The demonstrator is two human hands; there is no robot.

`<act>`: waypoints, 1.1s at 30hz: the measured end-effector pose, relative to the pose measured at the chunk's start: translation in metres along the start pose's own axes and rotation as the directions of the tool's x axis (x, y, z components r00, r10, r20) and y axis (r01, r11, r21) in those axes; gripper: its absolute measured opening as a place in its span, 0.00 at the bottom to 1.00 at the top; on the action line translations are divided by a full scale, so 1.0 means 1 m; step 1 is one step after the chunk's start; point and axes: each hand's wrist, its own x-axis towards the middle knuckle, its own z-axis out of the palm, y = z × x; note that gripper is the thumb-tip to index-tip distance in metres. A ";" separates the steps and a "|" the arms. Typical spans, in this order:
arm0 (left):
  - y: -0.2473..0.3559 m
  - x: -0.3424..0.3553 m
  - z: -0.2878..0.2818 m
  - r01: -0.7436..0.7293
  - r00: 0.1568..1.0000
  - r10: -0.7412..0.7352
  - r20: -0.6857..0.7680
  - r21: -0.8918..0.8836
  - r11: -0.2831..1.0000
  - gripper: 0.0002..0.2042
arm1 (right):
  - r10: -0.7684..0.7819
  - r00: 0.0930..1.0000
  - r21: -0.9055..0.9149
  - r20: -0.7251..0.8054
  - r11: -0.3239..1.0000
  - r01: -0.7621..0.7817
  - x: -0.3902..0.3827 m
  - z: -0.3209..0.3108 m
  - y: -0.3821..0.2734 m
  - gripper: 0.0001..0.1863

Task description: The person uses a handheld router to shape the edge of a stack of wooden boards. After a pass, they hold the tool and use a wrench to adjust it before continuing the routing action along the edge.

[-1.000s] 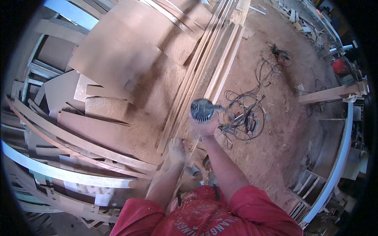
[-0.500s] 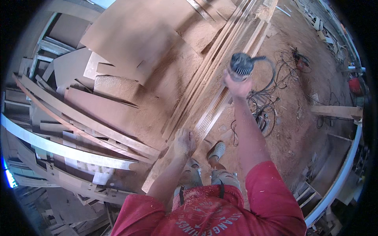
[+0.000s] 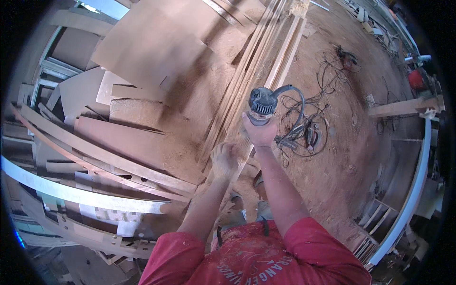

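Big plywood sheets (image 3: 147, 52) fill the upper left of my view, lying flat and overlapping. Below them, curved timber pieces (image 3: 99, 156) and a long pale curved strip (image 3: 71, 194) sweep across the left side. Sawdust-covered floor (image 3: 361, 152) takes up the right half.

Stack of long wooden slats (image 3: 251, 71) runs diagonally from top centre down toward the person. Another white curved strip (image 3: 408, 190) arcs down the right edge, with a short timber beam (image 3: 403, 107) above it.

Tangle of black cables (image 3: 308, 128) on the floor just right of the slats. A second small tool (image 3: 346, 56) lies further up, well apart. Something red (image 3: 417, 80) sits at the far right, too small to identify.

Right hand (image 3: 260, 133) is clenched around the body of a grey handheld power tool (image 3: 262, 104), looks like a router or sander, motor cap facing the camera. Tool is held above the slat stack near its lower end; its cord loops right into the cable tangle.

Left hand (image 3: 224, 159) is down on the slats just below-left of the tool, fingers curled. Can't tell whether it grips a slat or just presses on it.
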 end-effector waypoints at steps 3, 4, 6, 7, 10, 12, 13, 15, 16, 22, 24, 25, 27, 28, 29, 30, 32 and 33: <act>-0.013 -0.018 0.000 0.079 0.982 -0.039 -0.187 0.208 0.975 0.14 | -0.022 1.000 0.045 -0.008 0.999 0.022 -0.008 0.003 0.002 0.36; -0.016 -0.021 0.000 0.074 0.982 -0.035 -0.184 0.208 0.975 0.14 | -0.051 0.999 0.053 -0.004 0.997 0.051 -0.005 0.004 0.005 0.36; -0.025 -0.025 0.000 0.242 0.967 -0.236 -0.095 0.062 0.968 0.16 | -0.132 0.991 0.022 -0.005 0.991 0.132 0.001 0.013 0.014 0.34; -0.018 -0.027 0.000 0.244 0.968 -0.239 -0.078 0.058 0.968 0.16 | -0.205 0.979 -0.025 0.000 0.978 0.205 0.004 0.012 0.029 0.33; -0.001 -0.019 -0.004 0.402 0.912 -0.400 0.089 0.002 0.916 0.19 | -0.324 0.945 0.026 -0.034 0.945 0.325 0.023 0.010 0.042 0.29; -0.008 -0.022 -0.004 0.341 0.940 -0.339 -0.046 0.046 0.939 0.20 | -0.358 0.933 0.106 -0.038 0.927 0.360 0.038 0.016 0.035 0.28; -0.006 -0.021 -0.002 0.339 0.941 -0.337 -0.041 0.050 0.939 0.20 | -0.392 0.919 0.162 -0.046 0.905 0.394 0.045 0.016 0.034 0.27; 0.000 -0.019 -0.004 0.390 0.919 -0.387 -0.071 0.029 0.920 0.18 | -0.374 0.926 0.132 -0.048 0.917 0.377 0.055 0.014 0.026 0.27; 0.003 -0.017 -0.004 0.386 0.921 -0.384 -0.065 0.028 0.922 0.18 | -0.368 0.928 0.099 -0.053 0.923 0.371 0.061 0.011 0.025 0.28; -0.008 -0.018 -0.003 0.487 0.873 -0.487 0.016 -0.059 0.871 0.21 | -0.001 1.000 0.016 0.009 1.000 0.001 0.030 0.011 -0.009 0.36; -0.003 -0.015 -0.003 0.473 0.881 -0.472 0.031 -0.024 0.881 0.21 | 0.069 0.997 0.036 0.022 0.997 -0.070 0.006 0.003 -0.011 0.34; -0.001 -0.014 -0.003 0.471 0.882 -0.470 0.038 -0.024 0.882 0.21 | 0.070 0.997 0.053 0.019 0.996 -0.071 -0.005 0.002 -0.010 0.32; 0.003 -0.012 -0.006 0.459 0.886 -0.459 0.063 0.006 0.888 0.22 | -0.005 1.000 0.049 0.013 0.999 0.005 -0.017 -0.002 -0.003 0.32; 0.002 -0.013 -0.006 0.460 0.886 -0.460 0.065 0.012 0.888 0.22 | -0.083 0.996 0.051 0.014 0.995 0.082 -0.021 -0.001 -0.003 0.32; 0.001 -0.014 -0.007 0.438 0.897 -0.439 0.046 0.030 0.899 0.22 | -0.031 0.999 0.060 0.022 0.998 0.030 -0.021 -0.002 -0.009 0.32; -0.001 -0.015 -0.008 0.416 0.908 -0.417 0.027 0.049 0.908 0.22 | -0.025 0.999 0.063 0.026 0.998 0.023 -0.020 0.003 -0.004 0.32; -0.001 -0.016 -0.003 0.403 0.913 -0.405 0.046 0.051 0.914 0.22 | -0.202 0.978 0.039 -0.056 0.978 0.204 -0.008 0.008 0.021 0.29; -0.001 -0.016 -0.001 0.395 0.916 -0.397 0.050 0.057 0.917 0.22 | -0.201 0.978 0.035 -0.059 0.978 0.203 -0.003 0.009 0.032 0.29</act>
